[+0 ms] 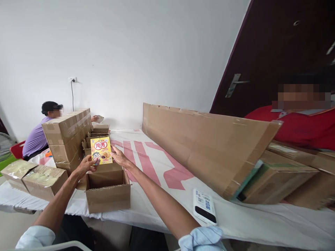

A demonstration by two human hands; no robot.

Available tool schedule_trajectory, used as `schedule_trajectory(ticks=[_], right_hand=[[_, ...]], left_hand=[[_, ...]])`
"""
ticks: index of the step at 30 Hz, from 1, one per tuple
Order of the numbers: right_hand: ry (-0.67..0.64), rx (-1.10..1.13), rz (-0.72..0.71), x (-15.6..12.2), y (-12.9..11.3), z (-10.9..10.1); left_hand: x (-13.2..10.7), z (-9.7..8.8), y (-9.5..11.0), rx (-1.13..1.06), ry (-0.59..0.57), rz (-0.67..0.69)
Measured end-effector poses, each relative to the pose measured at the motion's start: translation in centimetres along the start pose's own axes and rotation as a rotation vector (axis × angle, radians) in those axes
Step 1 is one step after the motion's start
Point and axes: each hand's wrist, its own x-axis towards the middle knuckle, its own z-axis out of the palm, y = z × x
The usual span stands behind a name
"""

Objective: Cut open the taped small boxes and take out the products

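Observation:
A yellow snack box [101, 150] with red lettering and a cartoon face is held up between my two hands, its printed front towards me. My left hand [86, 165] grips its lower left edge, thumb on the front. On its right edge, my right hand [119, 157] has its fingers closed against the side. Just below the box stands an open cardboard carton [108, 198], its top towards me; I cannot see its bottom. More open cartons [100, 129] stand in a row behind the snack box, partly hidden by it.
Stacked sealed cartons [62, 132] rise on the left, near two taped boxes [43, 177]. A cardboard panel [204, 143] runs along the right. A white device [204, 206] lies by the table's front edge. One person [36, 136] sits far left; another [293, 125] is behind the panel.

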Motion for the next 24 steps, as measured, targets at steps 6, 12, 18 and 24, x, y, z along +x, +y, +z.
schedule_trajectory(ticks=[6, 12, 18, 24], right_hand=[[0.039, -0.022, -0.022, 0.5, -0.7, 0.0], [0.078, -0.062, -0.097, 0.9, -2.0, -0.3], [0.144, -0.135, -0.157, 0.5, -3.6, -0.5], [0.21, -0.267, -0.34, -1.9, -5.9, -0.2]], left_hand=[[0.4, -0.1, 1.6, 0.041, 0.049, 0.049], [0.2, 0.5, 3.9, 0.067, 0.074, 0.12], [-0.5, 1.4, 5.4, 0.083, 0.067, 0.184], [-1.6, 2.4, 8.1, 0.081, -0.003, 0.376]])
